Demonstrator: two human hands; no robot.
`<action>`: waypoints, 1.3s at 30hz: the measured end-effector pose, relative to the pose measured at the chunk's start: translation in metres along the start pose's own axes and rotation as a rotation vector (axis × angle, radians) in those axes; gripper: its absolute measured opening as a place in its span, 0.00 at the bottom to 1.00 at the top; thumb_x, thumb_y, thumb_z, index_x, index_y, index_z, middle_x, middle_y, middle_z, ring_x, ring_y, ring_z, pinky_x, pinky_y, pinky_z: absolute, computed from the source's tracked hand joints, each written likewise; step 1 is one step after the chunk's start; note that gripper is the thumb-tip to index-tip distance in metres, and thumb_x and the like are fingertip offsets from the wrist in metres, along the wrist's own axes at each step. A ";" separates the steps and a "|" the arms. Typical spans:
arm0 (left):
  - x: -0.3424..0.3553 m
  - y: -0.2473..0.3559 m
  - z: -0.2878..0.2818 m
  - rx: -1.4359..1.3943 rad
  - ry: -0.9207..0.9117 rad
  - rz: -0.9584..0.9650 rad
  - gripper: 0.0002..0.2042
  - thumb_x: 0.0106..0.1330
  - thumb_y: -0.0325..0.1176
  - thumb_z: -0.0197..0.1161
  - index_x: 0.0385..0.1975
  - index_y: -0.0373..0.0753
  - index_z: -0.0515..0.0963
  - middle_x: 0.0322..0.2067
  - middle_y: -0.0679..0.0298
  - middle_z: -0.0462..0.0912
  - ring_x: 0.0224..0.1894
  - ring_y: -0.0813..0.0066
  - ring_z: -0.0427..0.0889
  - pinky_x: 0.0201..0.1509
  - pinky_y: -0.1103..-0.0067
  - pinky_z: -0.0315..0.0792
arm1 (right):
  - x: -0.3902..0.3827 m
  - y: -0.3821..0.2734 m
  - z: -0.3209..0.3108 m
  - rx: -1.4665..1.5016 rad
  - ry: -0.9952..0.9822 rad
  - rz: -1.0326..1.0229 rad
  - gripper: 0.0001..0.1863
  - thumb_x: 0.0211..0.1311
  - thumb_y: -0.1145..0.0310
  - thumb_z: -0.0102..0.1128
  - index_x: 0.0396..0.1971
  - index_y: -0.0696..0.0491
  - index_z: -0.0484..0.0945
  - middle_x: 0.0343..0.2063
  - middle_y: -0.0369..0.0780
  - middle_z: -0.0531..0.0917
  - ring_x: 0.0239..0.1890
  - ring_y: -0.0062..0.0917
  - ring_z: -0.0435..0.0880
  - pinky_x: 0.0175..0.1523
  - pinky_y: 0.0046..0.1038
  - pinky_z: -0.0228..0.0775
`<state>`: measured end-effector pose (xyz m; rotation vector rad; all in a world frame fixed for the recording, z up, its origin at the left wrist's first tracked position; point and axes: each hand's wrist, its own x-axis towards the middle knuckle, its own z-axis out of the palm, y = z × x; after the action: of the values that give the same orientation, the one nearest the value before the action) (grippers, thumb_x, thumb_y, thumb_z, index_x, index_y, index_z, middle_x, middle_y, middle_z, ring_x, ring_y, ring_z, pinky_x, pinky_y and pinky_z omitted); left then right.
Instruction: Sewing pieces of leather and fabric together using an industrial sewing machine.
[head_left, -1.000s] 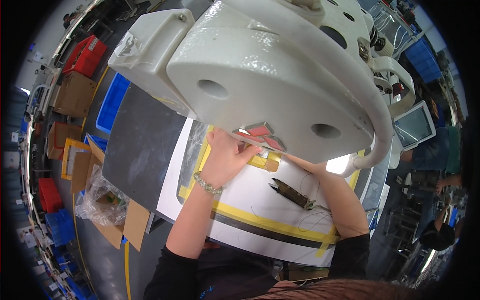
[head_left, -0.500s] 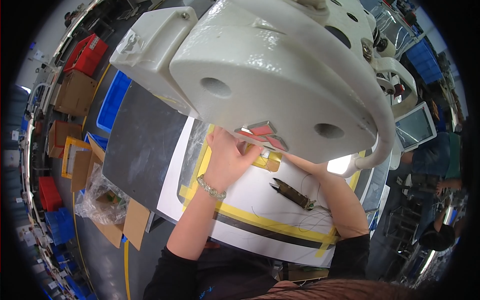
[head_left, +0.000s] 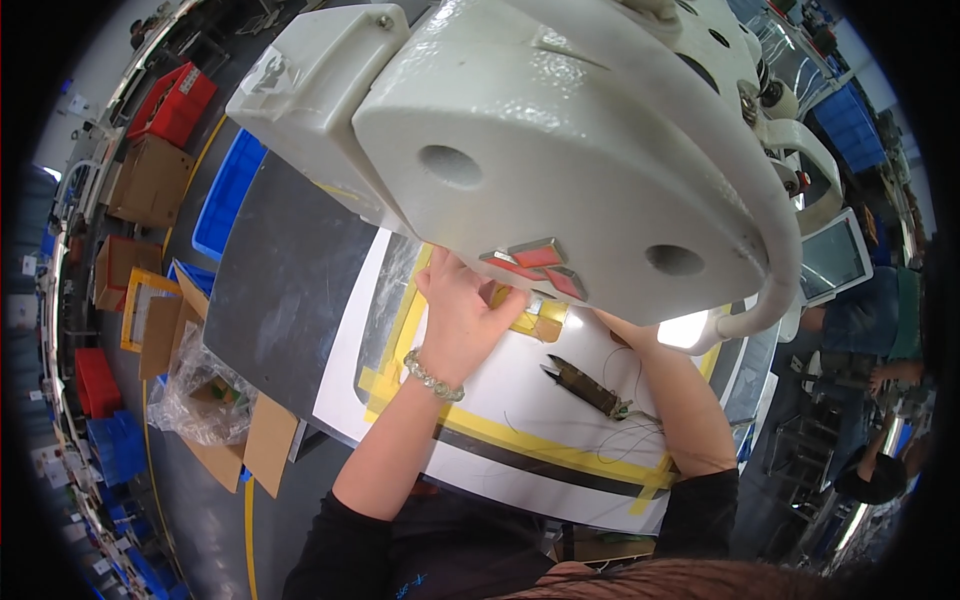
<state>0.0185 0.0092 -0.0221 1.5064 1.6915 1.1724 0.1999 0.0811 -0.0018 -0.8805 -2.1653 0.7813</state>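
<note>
- Here, my left hand (head_left: pixel 462 318) lies flat on the white work table (head_left: pixel 520 400), fingers reaching up under the head of the big cream-coloured sewing machine (head_left: pixel 560 150); a beaded bracelet (head_left: pixel 434 377) sits on that wrist.
- The left fingers are spread a little and press down on a small yellow piece (head_left: pixel 538 320) that lies just below the machine head; I cannot tell whether they pinch it or only hold it flat.
- My right hand is hidden behind the machine head; only the right forearm (head_left: pixel 672 400) shows, coming up from the lower edge, so I cannot tell whether that hand is apart or closed on anything.
- Between the two forearms a pair of dark thread snips (head_left: pixel 585 385) lies on the table, touching neither arm, with loose threads (head_left: pixel 640 420) trailing beside it.
- Yellow tape lines (head_left: pixel 540 440) frame the working area of the table, and a dark stripe runs just below the lower yellow line.
- To the left of the table I see a dark grey board (head_left: pixel 285 300), then a blue bin (head_left: pixel 228 195), cardboard boxes (head_left: pixel 150 180) and a clear plastic bag (head_left: pixel 195 395) on the floor.
- At the far right another person (head_left: pixel 870 310) in blue stands near a screen (head_left: pixel 830 260), well apart from my hands.
</note>
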 end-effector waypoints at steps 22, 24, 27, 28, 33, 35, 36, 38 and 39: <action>0.003 0.000 0.002 -0.015 0.000 -0.014 0.07 0.46 0.36 0.64 0.18 0.39 0.78 0.37 0.62 0.75 0.49 0.62 0.65 0.48 0.69 0.51 | -0.039 0.061 0.010 -0.246 0.002 0.217 0.24 0.54 0.60 0.65 0.50 0.52 0.75 0.48 0.40 0.79 0.50 0.32 0.76 0.56 0.31 0.65; 0.003 0.003 0.003 -0.049 0.010 -0.033 0.07 0.46 0.36 0.64 0.20 0.40 0.79 0.37 0.63 0.75 0.49 0.62 0.65 0.48 0.69 0.51 | -0.024 0.044 0.009 -0.091 0.036 0.156 0.24 0.54 0.60 0.65 0.50 0.52 0.75 0.48 0.40 0.79 0.50 0.32 0.76 0.56 0.31 0.65; -0.001 -0.005 -0.002 -0.059 0.012 -0.066 0.08 0.46 0.36 0.64 0.24 0.43 0.81 0.37 0.63 0.75 0.50 0.62 0.65 0.47 0.69 0.51 | 0.004 0.008 0.011 -0.062 0.082 -0.052 0.10 0.51 0.74 0.61 0.34 0.60 0.78 0.34 0.48 0.81 0.41 0.41 0.79 0.49 0.34 0.69; 0.001 -0.003 0.000 -0.057 -0.009 -0.063 0.09 0.46 0.36 0.64 0.27 0.44 0.81 0.37 0.64 0.75 0.50 0.63 0.65 0.47 0.69 0.51 | 0.003 0.021 0.013 -0.066 0.060 -0.059 0.10 0.52 0.74 0.61 0.34 0.60 0.78 0.34 0.48 0.81 0.41 0.41 0.79 0.49 0.34 0.69; 0.002 0.001 -0.002 -0.022 0.014 -0.035 0.10 0.46 0.36 0.64 0.30 0.45 0.82 0.35 0.65 0.75 0.49 0.63 0.65 0.48 0.69 0.51 | -0.013 0.021 0.010 0.008 0.037 0.010 0.10 0.52 0.74 0.60 0.35 0.60 0.78 0.34 0.48 0.81 0.41 0.41 0.79 0.48 0.34 0.70; 0.005 0.005 0.003 -0.040 0.011 -0.019 0.11 0.46 0.37 0.63 0.30 0.45 0.82 0.34 0.65 0.75 0.49 0.64 0.65 0.48 0.69 0.51 | -0.053 0.070 0.007 -0.492 -0.102 0.457 0.26 0.52 0.58 0.67 0.52 0.52 0.75 0.50 0.40 0.78 0.52 0.31 0.75 0.57 0.30 0.64; 0.005 0.004 0.002 -0.022 0.009 -0.020 0.11 0.47 0.37 0.63 0.31 0.45 0.82 0.33 0.65 0.75 0.48 0.64 0.66 0.48 0.69 0.51 | -0.039 0.046 0.005 -0.486 -0.107 0.456 0.26 0.52 0.58 0.67 0.52 0.52 0.75 0.50 0.40 0.78 0.52 0.31 0.75 0.57 0.30 0.64; 0.002 -0.001 -0.004 0.004 0.013 -0.030 0.11 0.48 0.38 0.63 0.31 0.45 0.82 0.32 0.65 0.75 0.48 0.64 0.66 0.48 0.69 0.51 | 0.001 -0.024 0.001 -0.073 -0.016 0.171 0.10 0.56 0.70 0.57 0.37 0.57 0.78 0.31 0.47 0.82 0.36 0.41 0.81 0.43 0.33 0.73; 0.003 0.002 -0.003 -0.009 0.015 -0.036 0.11 0.49 0.39 0.63 0.31 0.45 0.82 0.31 0.65 0.75 0.48 0.64 0.66 0.47 0.69 0.51 | -0.007 -0.007 0.003 -0.081 -0.012 0.171 0.10 0.56 0.70 0.57 0.37 0.57 0.78 0.31 0.47 0.82 0.36 0.41 0.81 0.43 0.33 0.73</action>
<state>0.0166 0.0117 -0.0189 1.4594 1.7135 1.1744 0.1990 0.0711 -0.0006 -1.1168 -2.1661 0.7870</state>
